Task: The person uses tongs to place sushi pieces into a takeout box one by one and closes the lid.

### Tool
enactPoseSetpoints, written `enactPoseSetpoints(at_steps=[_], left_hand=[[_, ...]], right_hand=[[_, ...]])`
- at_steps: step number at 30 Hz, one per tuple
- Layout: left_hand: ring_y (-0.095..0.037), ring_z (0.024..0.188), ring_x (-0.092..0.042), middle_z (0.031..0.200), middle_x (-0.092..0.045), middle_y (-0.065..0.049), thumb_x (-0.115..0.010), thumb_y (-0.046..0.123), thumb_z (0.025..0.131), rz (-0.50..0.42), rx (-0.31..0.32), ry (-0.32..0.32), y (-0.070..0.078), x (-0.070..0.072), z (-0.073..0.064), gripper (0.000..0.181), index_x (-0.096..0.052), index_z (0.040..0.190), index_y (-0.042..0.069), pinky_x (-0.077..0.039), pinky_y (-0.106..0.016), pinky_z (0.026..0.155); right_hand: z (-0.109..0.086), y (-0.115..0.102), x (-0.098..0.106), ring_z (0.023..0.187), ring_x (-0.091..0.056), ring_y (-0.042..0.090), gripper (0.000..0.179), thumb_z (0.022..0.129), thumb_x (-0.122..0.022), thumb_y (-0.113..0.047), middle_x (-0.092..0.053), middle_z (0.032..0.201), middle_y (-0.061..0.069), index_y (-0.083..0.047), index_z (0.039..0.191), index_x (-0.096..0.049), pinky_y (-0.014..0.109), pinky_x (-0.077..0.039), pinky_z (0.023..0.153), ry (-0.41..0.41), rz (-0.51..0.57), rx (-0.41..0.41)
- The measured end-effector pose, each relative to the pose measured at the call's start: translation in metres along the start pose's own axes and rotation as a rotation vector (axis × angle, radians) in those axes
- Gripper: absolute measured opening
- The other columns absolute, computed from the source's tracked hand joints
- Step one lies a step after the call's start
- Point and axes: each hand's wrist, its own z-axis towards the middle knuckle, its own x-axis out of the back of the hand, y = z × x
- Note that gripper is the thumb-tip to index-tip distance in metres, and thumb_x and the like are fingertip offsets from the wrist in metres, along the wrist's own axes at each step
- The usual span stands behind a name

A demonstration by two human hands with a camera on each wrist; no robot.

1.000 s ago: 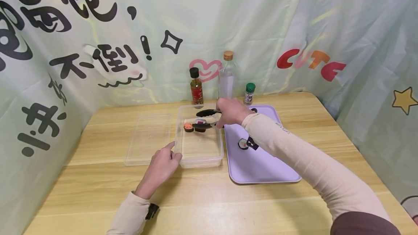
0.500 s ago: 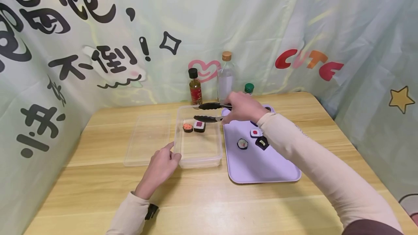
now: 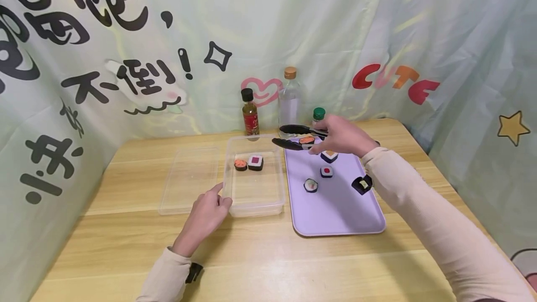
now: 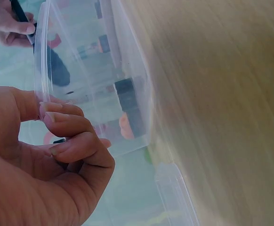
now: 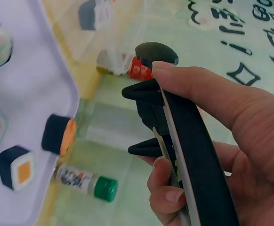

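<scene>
My left hand (image 3: 208, 212) holds the left front corner of a clear plastic container (image 3: 257, 209), with thumb and curled fingers at its rim (image 4: 44, 70). Inside lie an orange-topped sushi piece (image 3: 240, 165) and a square sushi roll with a dark pink centre (image 3: 255, 162). My right hand (image 3: 347, 137) grips black-tipped tongs (image 3: 287, 144) over the back of a purple tray (image 3: 335, 225). The tongs' arms stand apart with nothing between them. Behind them, on the tray, sits another orange-topped sushi piece (image 5: 58, 134), which shows through the gap in the head view.
Several more sushi pieces lie on the tray, including a red-centred one (image 3: 327, 171) and a black-wrapped one (image 3: 362, 184). A clear lid (image 3: 190, 181) lies left of the container. At the back stand a sauce bottle (image 3: 251, 118), a clear bottle (image 3: 289, 101) and a green-capped shaker (image 3: 319, 114).
The tongs have let go of the square sushi roll in the container. My right hand has carried them, arms apart, to the right over the tray. My left hand has stayed put.
</scene>
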Motion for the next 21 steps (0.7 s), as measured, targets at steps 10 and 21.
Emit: enactPoseSetpoints(at_steps=[10,21], left_hand=[[-0.009,0.045,-0.028,0.054,-0.039,0.004,-0.052,0.015,0.095,0.01,0.001,0.003,-0.001,0.0,0.0,0.058,-0.044,0.147,-0.01,-0.023,-0.024,0.043],[-0.009,0.045,-0.027,0.053,-0.037,0.005,-0.05,0.016,0.093,0.001,0.003,0.005,-0.001,0.0,0.0,0.06,-0.044,0.147,-0.01,-0.023,-0.024,0.043]], right_hand=[[-0.008,0.028,0.002,0.06,-0.037,0.018,0.057,0.076,-0.088,-0.023,-0.032,0.065,-0.001,0.008,0.12,-0.069,0.035,-0.037,0.061,0.032,0.03,-0.064],[-0.004,0.053,-0.006,0.058,-0.03,0.016,0.054,0.076,-0.088,-0.025,-0.025,0.061,-0.003,-0.012,0.062,-0.037,0.033,-0.028,0.058,0.058,0.019,-0.085]])
